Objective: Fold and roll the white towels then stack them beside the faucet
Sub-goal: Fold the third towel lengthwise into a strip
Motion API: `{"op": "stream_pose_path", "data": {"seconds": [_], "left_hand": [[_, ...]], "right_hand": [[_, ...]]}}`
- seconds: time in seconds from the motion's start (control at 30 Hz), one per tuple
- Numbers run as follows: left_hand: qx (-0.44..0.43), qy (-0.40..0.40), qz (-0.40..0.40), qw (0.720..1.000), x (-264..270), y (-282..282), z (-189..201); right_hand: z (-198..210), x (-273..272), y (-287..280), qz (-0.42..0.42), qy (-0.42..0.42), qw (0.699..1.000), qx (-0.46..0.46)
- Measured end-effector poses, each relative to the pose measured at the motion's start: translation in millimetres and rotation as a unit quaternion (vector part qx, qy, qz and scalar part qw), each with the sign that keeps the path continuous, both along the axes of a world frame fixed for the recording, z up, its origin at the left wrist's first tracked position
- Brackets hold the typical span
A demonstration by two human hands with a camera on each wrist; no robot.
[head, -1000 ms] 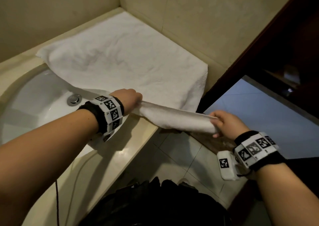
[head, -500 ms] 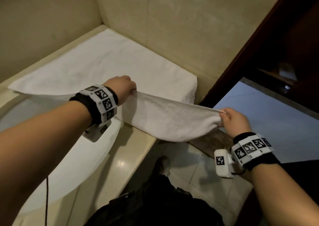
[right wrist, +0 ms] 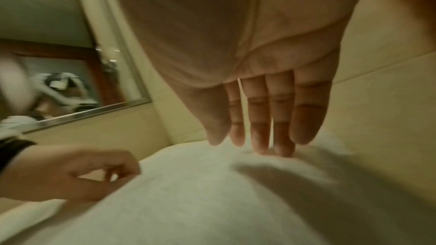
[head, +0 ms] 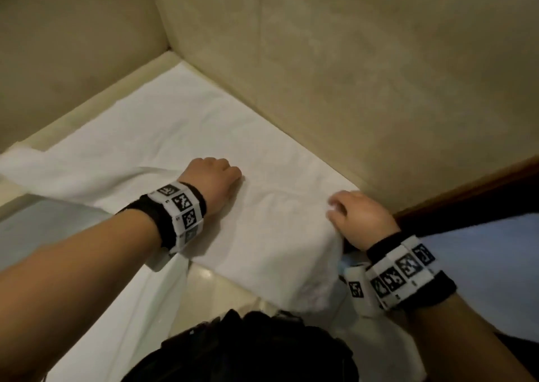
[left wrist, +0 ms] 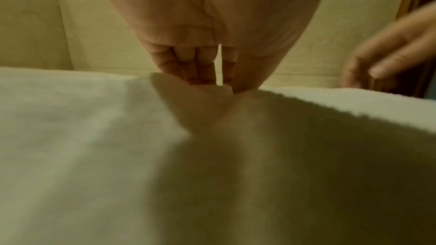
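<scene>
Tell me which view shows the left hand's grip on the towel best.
The left wrist view: the left hand pinches the towel edge between curled fingertips, close up. The head view shows only the back of that hand, hiding the pinch. The right wrist view shows it from the side, blurred.

I see a cream stone table (head: 87, 110) set into a beige wall corner. A white towel (head: 180, 137) lies spread flat over most of it, reaching the back corner; the towel's near right portion hangs over the front edge. Glossy bare table shows at the front, below the towel. My view of the left end is cut off.
</scene>
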State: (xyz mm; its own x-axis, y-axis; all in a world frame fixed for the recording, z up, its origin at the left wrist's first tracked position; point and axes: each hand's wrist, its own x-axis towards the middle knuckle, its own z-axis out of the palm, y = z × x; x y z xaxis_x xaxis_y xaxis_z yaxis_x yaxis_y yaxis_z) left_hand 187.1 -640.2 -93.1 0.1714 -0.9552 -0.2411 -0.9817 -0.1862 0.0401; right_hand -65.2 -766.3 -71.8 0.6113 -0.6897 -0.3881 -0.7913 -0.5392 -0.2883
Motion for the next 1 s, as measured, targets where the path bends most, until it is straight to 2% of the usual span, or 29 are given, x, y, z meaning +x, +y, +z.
{"op": "stream_pose_path", "data": {"seconds": [0.1,0.2,0.27,0.33,0.43,0.53,0.63,0.7,0.83,0.93,1.0], "left_hand": [[0.01,-0.037,0.017,0.999,22.6,19.6,1.8],[0.041,-0.043,0.078,0.995,50.2,44.1,8.8],[0.075,-0.061,0.113,0.989,67.2,59.9,13.5],[0.114,-0.067,0.154,0.979,85.0,77.0,19.2],[0.16,-0.061,0.209,0.963,109.6,100.1,29.1],[0.16,-0.044,0.266,0.95,129.1,113.7,44.0],[0.085,-0.027,0.287,0.954,140.3,107.9,63.8],[0.012,-0.054,0.258,0.965,147.3,94.7,78.8],[-0.143,-0.019,0.227,0.963,156.5,58.5,100.7],[-0.256,0.012,0.249,0.934,158.7,35.9,98.8],[-0.261,0.04,0.314,0.912,162.9,32.0,85.0]], "right_hand": [[-0.6,73.4,8.4,0.135,-0.055,0.989,0.012],[-5.4,125.8,21.9,0.308,0.027,0.95,-0.03],[-6.9,135.2,20.1,0.344,0.061,0.935,-0.057],[-5.1,140.2,13.0,0.333,0.067,0.94,-0.041],[1.2,163.7,11.4,0.35,0.107,0.931,0.017],[2.6,212.9,35.5,0.365,0.034,0.927,0.082],[5.4,262.6,73.0,0.358,-0.064,0.921,0.139],[12.3,288.1,88.8,0.336,-0.132,0.918,0.164],[27.1,305.5,62.1,0.253,-0.262,0.914,0.181],[24.9,292.6,2.5,0.148,-0.273,0.942,0.128],[13.0,278.0,-36.5,0.105,-0.196,0.972,0.076]]}}
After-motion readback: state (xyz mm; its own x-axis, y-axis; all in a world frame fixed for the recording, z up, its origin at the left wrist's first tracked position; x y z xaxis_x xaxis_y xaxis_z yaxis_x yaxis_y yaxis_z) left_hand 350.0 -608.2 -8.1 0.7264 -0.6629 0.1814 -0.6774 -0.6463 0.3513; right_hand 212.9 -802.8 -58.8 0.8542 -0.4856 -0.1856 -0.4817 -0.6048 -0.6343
